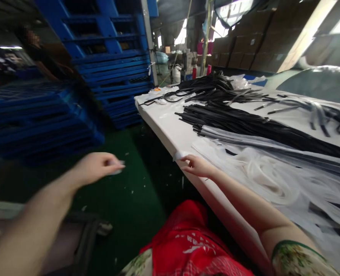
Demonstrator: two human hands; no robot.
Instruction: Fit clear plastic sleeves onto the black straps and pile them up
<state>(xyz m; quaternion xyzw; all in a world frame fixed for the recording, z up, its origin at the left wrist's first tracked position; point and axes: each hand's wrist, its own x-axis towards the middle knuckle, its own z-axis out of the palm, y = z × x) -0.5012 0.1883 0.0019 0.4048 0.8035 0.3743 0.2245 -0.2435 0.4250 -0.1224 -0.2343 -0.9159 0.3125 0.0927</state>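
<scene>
Over the green floor, left of the table, my left hand (97,167) is closed, slightly smeared by motion. A small pale piece (116,171) shows at its fingertips; its kind is unclear. My right hand (198,165) is at the near edge of the white-covered table (164,126), its thumb and finger pinched at a small white scrap (179,155). Just beyond that hand lie sheer white strips (262,172). Farther back is a bundle of long black strips (239,119), with grey strips (230,134) along its near side.
Blue pallets (115,73) are stacked at the back left, with more pallets (38,119) nearer. A person (40,53) is behind them. Another black strip pile (213,86) lies at the table's far end. Brown cartons (247,46) stand behind. Scraps dot the green floor (132,207).
</scene>
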